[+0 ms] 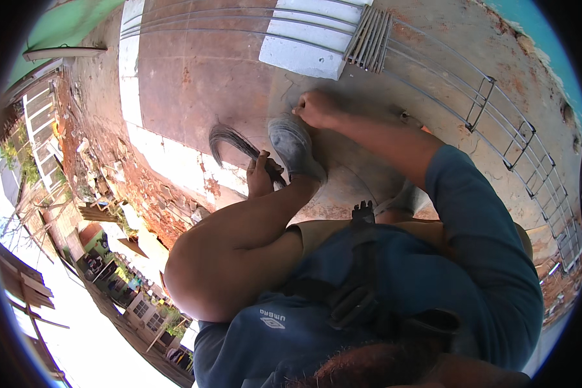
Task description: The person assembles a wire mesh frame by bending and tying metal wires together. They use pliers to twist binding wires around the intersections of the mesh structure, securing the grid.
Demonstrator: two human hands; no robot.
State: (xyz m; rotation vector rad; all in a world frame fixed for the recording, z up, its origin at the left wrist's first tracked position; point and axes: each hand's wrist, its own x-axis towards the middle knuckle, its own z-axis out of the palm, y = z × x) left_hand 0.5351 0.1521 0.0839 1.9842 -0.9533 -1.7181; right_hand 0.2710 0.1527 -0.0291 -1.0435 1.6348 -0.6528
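Observation:
In my left hand (260,178), beside my left shin, the fingers are wrapped round a bundle of thin dark wire (229,141). Its loose ends curve away over the floor to the left. My right hand (317,108) is low over the concrete, just beyond the toe of my grey shoe (291,142). Those fingers are closed, and whatever they pinch is too small to make out. A few thin strands of wire lie on the floor near them.
Ahead, a white block (304,42) carries long steel rods (239,31) and a row of short rods (368,39). A tied steel rebar cage (524,142) curves along the right. To the left, rubble and reddish soil (155,187) border the floor.

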